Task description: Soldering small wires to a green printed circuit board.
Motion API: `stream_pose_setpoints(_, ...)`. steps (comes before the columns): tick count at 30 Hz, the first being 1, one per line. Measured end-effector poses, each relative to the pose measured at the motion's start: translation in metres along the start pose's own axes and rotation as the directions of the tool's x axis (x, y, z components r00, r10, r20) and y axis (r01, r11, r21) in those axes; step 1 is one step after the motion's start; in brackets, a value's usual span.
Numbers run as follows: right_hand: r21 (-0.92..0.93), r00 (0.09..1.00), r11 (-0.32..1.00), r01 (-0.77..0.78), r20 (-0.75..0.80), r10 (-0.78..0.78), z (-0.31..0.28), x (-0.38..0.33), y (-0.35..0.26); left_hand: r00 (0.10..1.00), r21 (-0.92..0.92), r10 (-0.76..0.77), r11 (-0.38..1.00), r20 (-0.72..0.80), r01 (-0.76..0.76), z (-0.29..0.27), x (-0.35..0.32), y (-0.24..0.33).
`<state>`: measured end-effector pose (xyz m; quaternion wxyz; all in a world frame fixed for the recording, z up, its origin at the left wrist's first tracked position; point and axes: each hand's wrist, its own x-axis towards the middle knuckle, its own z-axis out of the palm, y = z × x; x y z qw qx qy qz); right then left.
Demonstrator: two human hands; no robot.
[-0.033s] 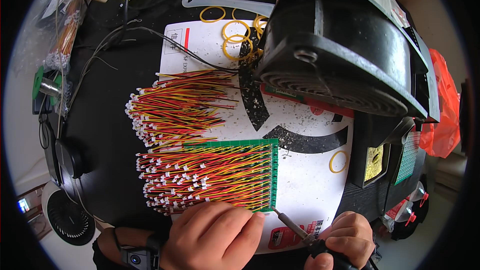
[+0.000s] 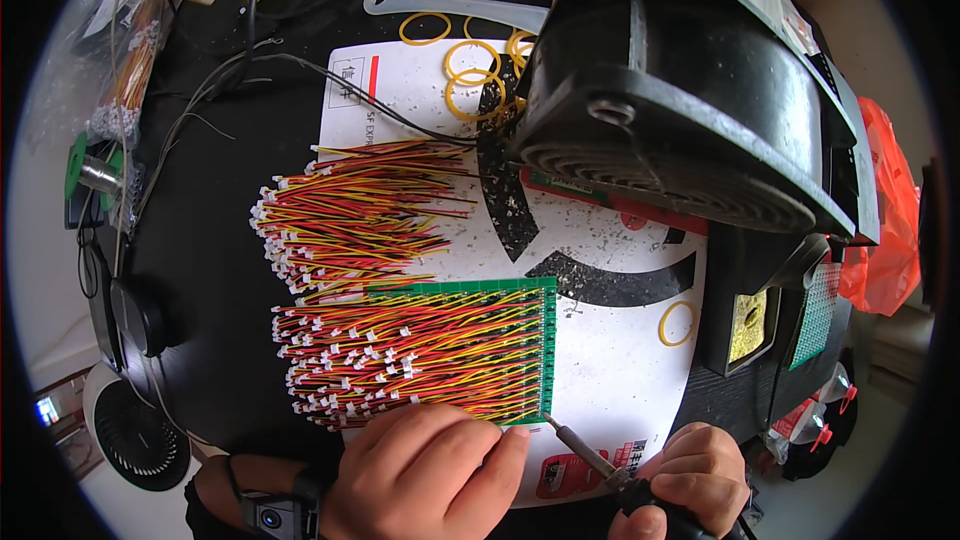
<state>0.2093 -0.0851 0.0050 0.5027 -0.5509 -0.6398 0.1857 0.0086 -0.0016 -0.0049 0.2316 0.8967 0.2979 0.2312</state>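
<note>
A green circuit board (image 2: 500, 290) lies on a white printed sheet (image 2: 610, 370), with rows of red and yellow wires (image 2: 400, 350) running left from its right edge. My left hand (image 2: 420, 475) presses down on the near wires and the board's front edge. My right hand (image 2: 690, 480) grips a soldering iron (image 2: 590, 455). The iron's tip touches the board's near right corner. A loose bundle of the same wires (image 2: 350, 210) lies just beyond the board.
A big black fan housing (image 2: 680, 100) looms at the back right. Yellow rubber bands (image 2: 470, 75) lie behind the sheet, and one (image 2: 678, 323) lies at its right. A solder sponge holder (image 2: 745, 325), a solder spool (image 2: 90, 175) and a small white fan (image 2: 135, 430) stand around.
</note>
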Motion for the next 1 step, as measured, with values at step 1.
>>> stream_pose_setpoints(1,0.001,1.0,1.0,-0.002,0.001,0.002,0.0005,0.0,0.0004,0.999,0.009,0.048,0.999,0.005,-0.048,0.0034,-0.0024,-0.0036)
